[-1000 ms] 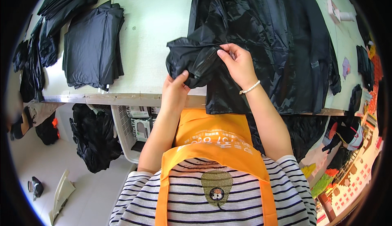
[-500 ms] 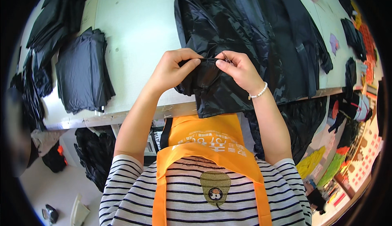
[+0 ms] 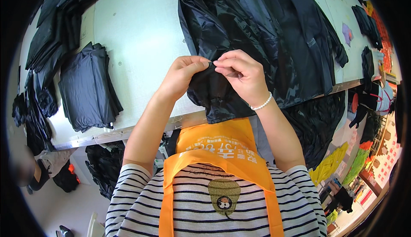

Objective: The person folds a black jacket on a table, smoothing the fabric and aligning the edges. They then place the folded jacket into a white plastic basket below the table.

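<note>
A shiny black garment (image 3: pixel 239 31) is spread over the table and hangs past its near edge. My left hand (image 3: pixel 182 75) is closed, pinching an edge of this black fabric between thumb and forefinger. Right beside it, the thumb and forefinger of my right hand (image 3: pixel 246 74) come together at the same edge. A small pair of metal thread snips (image 3: pixel 233 74) sits in my right palm under the curled fingers, partly hidden. Whether a thread lies between the right fingertips is too small to tell.
On the pale table (image 3: pixel 137 27), a folded black stack (image 3: pixel 87 89) lies to the left, with more black garments (image 3: pixel 58 35) behind it. Black cloth (image 3: pixel 319 125) hangs below the table at right. A purple scrap (image 3: pixel 346 33) rests at far right. A blurred person is at the left edge.
My right hand has moved left, its fingertips now near my left ones, and has turned so its fingers curl over the snips. The stretch of fabric edge between my hands is shorter. My left hand stays pinched.
</note>
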### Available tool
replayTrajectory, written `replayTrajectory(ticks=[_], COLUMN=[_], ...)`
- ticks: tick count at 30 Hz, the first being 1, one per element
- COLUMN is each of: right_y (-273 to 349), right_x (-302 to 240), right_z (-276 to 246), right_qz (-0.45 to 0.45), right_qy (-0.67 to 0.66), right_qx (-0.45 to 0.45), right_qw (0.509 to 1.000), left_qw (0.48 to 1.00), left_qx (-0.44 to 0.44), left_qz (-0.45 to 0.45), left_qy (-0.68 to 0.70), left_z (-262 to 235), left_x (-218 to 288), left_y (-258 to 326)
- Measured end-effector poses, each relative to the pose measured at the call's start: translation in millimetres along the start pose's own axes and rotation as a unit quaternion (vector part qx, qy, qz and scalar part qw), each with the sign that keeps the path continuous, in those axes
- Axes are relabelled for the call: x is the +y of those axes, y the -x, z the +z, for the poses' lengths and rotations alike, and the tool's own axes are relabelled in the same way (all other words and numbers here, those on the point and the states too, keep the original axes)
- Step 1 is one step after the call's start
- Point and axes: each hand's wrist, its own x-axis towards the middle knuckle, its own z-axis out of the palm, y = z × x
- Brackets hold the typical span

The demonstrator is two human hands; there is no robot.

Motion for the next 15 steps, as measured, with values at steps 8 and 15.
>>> replayTrajectory(ticks=[8, 15], right_y=[-10.3, -15.9], right_x=[3.5, 4.8], right_z=[11.5, 18.0], right_qz=[0.129, 0.190], right_qy=[-0.057, -0.070], right_qx=[0.025, -0.032], right_qw=[0.990, 0.979], left_qw=[0.997, 0.978], left_qx=[0.044, 0.061], left_qz=[0.050, 0.053], left_qy=[-0.027, -0.192], left_z=[1.9, 6.4], left_x=[-6.7, -3.5], left_y=[-7.3, -0.5])
